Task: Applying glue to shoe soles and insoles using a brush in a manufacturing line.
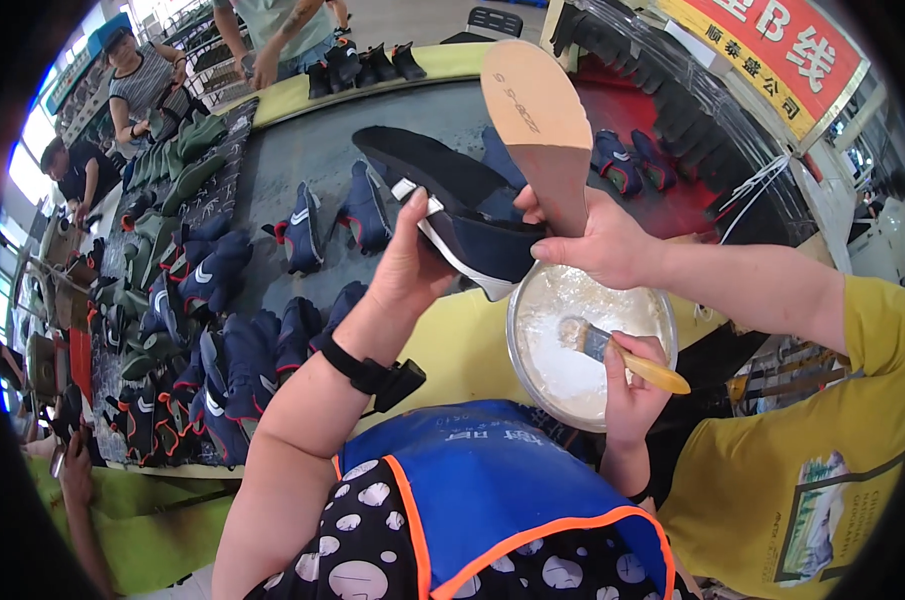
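Gluing underway: above the glue bowl (532, 300), left hand (404, 262) grips a navy shoe (462, 215), right hand (627, 385) clutches the brush (612, 350) inside, seemingly loading glue for the shoe.

Shoe (462, 215) above bowl (532, 300); brush (612, 352) in bowl; shoe rows (222, 330) left on table (312, 150).

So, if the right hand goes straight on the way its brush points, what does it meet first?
Probably the white glue in the metal bowl: the right hand aims the brush up-left, bristles at it. Beyond lies the dark blue shoe in the left hand; depth is unclear.
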`<state>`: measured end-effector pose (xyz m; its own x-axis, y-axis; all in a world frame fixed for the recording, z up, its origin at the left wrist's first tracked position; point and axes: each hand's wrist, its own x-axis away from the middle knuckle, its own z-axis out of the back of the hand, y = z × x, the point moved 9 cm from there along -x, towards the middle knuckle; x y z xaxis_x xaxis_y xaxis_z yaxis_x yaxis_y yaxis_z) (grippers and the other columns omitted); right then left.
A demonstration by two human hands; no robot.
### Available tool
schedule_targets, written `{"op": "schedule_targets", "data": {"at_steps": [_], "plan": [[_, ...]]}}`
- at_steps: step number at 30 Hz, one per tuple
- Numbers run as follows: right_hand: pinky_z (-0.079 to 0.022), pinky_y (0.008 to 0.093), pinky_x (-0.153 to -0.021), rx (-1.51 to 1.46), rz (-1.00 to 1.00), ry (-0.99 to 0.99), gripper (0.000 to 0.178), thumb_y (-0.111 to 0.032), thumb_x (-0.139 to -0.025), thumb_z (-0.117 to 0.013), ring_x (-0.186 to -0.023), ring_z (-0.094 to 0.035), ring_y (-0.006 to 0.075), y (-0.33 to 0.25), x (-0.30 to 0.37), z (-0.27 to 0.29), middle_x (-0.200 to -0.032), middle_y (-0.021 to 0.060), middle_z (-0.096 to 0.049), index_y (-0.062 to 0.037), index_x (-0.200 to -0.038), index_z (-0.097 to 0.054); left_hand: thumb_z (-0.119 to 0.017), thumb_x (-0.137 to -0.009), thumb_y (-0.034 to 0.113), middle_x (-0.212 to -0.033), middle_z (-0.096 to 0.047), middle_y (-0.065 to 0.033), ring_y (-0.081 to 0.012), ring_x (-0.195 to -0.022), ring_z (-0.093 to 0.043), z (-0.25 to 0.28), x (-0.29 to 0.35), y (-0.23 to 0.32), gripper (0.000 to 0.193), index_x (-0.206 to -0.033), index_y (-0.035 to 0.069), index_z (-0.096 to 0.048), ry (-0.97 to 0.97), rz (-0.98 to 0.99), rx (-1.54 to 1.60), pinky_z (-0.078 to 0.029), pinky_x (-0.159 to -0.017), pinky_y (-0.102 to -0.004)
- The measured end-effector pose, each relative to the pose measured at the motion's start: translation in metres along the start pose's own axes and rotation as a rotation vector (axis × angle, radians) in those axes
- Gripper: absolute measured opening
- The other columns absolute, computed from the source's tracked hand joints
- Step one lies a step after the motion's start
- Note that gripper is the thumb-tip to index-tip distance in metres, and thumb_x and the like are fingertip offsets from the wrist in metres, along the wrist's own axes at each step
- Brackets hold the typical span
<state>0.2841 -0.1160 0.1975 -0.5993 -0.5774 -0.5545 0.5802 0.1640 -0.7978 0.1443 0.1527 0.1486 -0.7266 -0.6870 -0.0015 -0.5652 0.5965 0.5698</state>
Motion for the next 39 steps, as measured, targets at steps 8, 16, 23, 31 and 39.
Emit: {"op": "schedule_targets", "data": {"at_steps": [8,16,23,31,39], "plan": [[-0.049,0.0293,-0.085,0.061,-0.002,-0.018,0.018,0.003,-0.088,-0.071,-0.09,-0.062,0.0191,0.002,0.004,0.001,-0.097,0.0119,-0.064,0.005,-0.106,-0.068,-0.074,-0.093,0.035,-0.123,-0.066,-0.0165,-0.0217,-0.108,-0.069,0.076,0.044,0.052,0.064,-0.14,0.001,-0.047,0.331,0.114,-0.455,-0.056,-0.093,-0.0379],[-0.049,0.0276,-0.083,0.033,-0.047,0.017,0.018,0.004,-0.088,-0.072,-0.089,-0.062,0.0175,0.004,0.005,0.005,-0.095,0.0099,-0.064,0.0043,-0.106,-0.069,-0.058,-0.091,0.062,-0.113,-0.065,-0.0186,-0.0363,-0.093,-0.071,0.09,0.091,-0.037,0.077,-0.157,0.032,-0.033,0.125,0.527,-2.453,-0.057,-0.079,-0.0462],[-0.048,0.0268,-0.083,0.075,-0.051,0.028,0.018,0.004,-0.089,-0.072,-0.09,-0.062,0.0169,0.003,0.012,0.016,-0.095,0.0094,-0.064,0.0038,-0.106,-0.07,-0.063,-0.091,0.04,-0.135,-0.054,-0.0227,-0.0392,-0.114,-0.064,0.08,0.109,-0.045,0.067,-0.154,0.031,-0.042,-0.162,0.562,-2.383,-0.058,-0.08,-0.042],[-0.053,0.0262,-0.066,0.273,-0.118,-0.007,0.017,-0.003,-0.086,-0.077,-0.071,-0.067,0.0174,0.049,0.006,0.011,-0.089,0.0097,-0.069,-0.0005,-0.102,-0.073,-0.056,-0.081,-0.006,-0.138,-0.057,-0.0282,-0.043,-0.11,-0.067,0.097,0.108,-0.031,0.076,-0.149,0.027,-0.047,0.124,-0.028,-2.091,-0.056,-0.091,-0.0461],[-0.055,0.0339,-0.068,0.526,-0.326,-0.168,0.018,-0.018,-0.086,-0.077,-0.071,-0.07,0.0239,0.121,0.014,0.009,-0.089,0.0114,-0.071,-0.0028,-0.095,-0.073,-0.066,-0.089,0.006,-0.101,-0.074,-0.0121,-0.0229,-0.085,-0.074,0.122,0.13,-0.004,0.023,-0.11,-0.002,-0.07,0.39,0.283,-0.366,-0.061,-0.077,-0.0325]]}}
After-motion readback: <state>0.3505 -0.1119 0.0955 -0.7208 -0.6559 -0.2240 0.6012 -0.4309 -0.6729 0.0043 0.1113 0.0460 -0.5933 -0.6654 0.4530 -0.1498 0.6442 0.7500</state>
